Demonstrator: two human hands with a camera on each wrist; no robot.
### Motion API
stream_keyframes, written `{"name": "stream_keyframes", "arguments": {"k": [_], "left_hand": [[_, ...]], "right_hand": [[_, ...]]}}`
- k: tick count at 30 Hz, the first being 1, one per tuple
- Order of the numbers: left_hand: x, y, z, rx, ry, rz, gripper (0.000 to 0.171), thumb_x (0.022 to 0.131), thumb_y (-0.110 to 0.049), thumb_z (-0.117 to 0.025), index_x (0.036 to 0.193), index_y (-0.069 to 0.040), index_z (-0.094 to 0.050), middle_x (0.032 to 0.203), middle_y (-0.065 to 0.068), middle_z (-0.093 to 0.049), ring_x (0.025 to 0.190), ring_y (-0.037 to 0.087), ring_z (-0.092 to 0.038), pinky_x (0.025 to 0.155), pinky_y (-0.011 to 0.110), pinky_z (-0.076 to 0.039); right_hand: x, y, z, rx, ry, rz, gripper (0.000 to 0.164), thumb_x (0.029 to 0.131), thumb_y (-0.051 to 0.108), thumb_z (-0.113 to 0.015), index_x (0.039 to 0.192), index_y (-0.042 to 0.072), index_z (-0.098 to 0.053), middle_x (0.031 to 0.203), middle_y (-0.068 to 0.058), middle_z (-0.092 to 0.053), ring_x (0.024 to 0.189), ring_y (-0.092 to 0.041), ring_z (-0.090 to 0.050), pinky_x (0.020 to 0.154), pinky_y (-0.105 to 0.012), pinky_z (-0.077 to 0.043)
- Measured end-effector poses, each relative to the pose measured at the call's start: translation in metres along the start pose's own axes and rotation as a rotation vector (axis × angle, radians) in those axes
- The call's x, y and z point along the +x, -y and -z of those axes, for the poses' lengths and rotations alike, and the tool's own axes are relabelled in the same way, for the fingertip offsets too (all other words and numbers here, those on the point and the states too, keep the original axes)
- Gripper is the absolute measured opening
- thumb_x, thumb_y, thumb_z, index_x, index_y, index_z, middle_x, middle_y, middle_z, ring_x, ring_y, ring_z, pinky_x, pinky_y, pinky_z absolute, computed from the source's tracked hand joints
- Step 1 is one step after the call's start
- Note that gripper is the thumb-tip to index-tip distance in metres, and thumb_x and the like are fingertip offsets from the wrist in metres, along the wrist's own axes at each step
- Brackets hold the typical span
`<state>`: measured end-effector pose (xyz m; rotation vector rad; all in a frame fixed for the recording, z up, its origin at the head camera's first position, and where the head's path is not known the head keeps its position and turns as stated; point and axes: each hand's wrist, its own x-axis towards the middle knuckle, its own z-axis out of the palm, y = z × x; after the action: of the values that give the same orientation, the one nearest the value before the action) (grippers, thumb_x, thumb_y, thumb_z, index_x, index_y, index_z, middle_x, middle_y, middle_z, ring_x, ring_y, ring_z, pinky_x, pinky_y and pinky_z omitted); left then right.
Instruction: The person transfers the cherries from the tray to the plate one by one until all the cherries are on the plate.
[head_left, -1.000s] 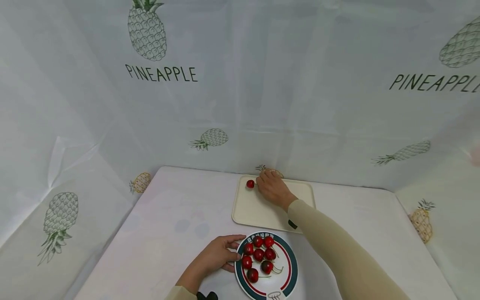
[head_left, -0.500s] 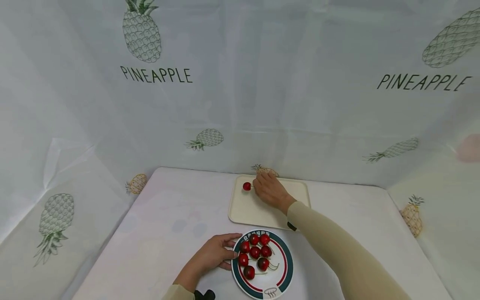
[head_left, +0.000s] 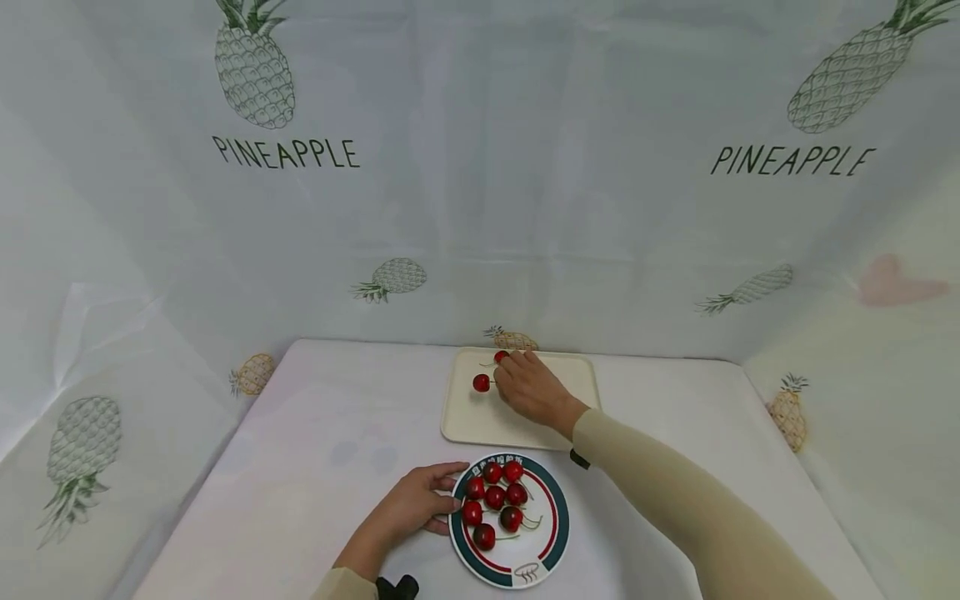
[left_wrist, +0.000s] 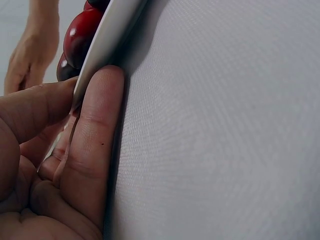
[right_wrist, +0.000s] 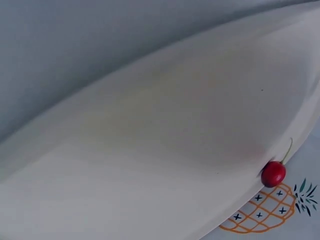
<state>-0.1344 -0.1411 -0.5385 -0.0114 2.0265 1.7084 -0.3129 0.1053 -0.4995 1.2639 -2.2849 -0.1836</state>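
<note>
My left hand [head_left: 416, 502] pinches the left rim of a white plate [head_left: 546, 533] with a dark green band. In the left wrist view its thumb lies above the rim and a finger below it. Several red cherries [head_left: 495, 497] with stems lie on the plate. Over a cream tray [head_left: 465, 425] at the back, my right hand [head_left: 532, 390] holds a cherry [head_left: 481, 382] by its stem; the fingertips are hidden from the head camera. Another cherry [head_left: 501, 357] lies near the tray's back rim, partly behind that hand. The right wrist view shows this cherry [right_wrist: 273, 174] but no fingers.
The table [head_left: 300, 442] wears a pale cloth, and its back edge meets a hanging sheet [head_left: 525, 208] printed with pineapples. Plate and tray sit close together, the plate nearer me. My right forearm [head_left: 675, 500] reaches across the table's right half.
My right hand has drawn the cherry toward me over the tray, and a second cherry now shows behind it. The left hand stays on the plate. The whole head view has shifted.
</note>
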Motion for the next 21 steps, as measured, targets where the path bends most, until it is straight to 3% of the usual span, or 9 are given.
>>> {"name": "stream_keyframes", "arguments": {"k": [12,21], "left_hand": [[-0.001,-0.003,0.001,0.028,-0.012,0.019,0.063,0.092,-0.002,-0.076,0.152,-0.011,-0.057,0.118,0.012,-0.068,0.090,0.019,-0.075,0.071,0.039,-0.069],[-0.001,-0.005,-0.002,-0.006,0.010,0.018,0.064,0.093,-0.001,-0.075,0.153,-0.008,-0.055,0.118,0.013,-0.069,0.091,0.020,-0.076,0.072,0.040,-0.069]], "right_hand": [[-0.021,0.010,0.028,0.007,-0.018,-0.007,0.011,0.106,0.020,-0.058,0.098,0.012,-0.054,0.087,-0.002,-0.050,0.081,-0.021,-0.041,0.073,-0.032,-0.037],[-0.056,0.024,0.042,0.023,-0.040,-0.025,0.009,0.102,0.019,-0.063,0.099,0.013,-0.057,0.087,0.000,-0.052,0.080,-0.019,-0.044,0.072,-0.031,-0.040]]}}
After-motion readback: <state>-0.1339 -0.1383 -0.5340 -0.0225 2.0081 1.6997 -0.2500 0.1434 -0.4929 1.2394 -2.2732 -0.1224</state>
